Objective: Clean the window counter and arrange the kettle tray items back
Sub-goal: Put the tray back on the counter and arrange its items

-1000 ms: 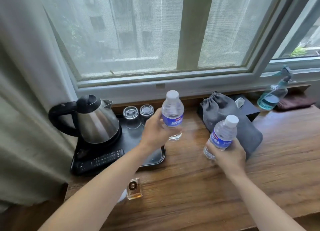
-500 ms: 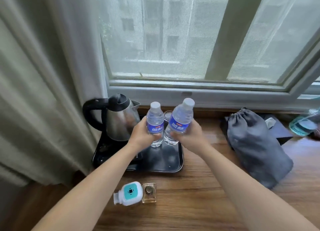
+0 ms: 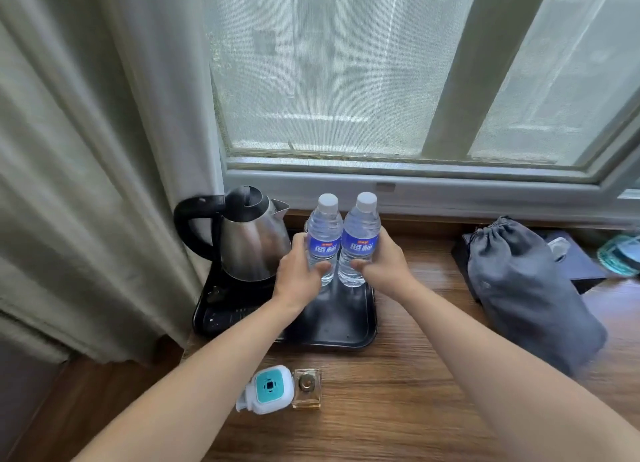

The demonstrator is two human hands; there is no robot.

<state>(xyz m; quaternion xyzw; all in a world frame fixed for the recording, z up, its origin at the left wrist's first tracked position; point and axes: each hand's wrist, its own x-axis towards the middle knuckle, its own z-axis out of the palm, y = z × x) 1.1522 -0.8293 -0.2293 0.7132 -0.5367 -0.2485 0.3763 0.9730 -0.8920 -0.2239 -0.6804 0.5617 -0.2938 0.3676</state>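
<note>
On the black tray (image 3: 349, 333) beside the kettle (image 3: 251, 243), both bottles stand (fingers of each hand wrapped round one); small counter items remain.

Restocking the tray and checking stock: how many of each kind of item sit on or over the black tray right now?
Water bottles: 2, left one, right one
Kettle: 1
Total: 3 on the black tray

On the black plastic tray (image 3: 349, 333), your two clear plastic water bottles (image 3: 325, 233) stand side by side, right of the steel kettle (image 3: 252, 243). The grey drawstring fabric bag (image 3: 526, 288) lies well right, on the wooden counter (image 3: 398, 409).
</note>
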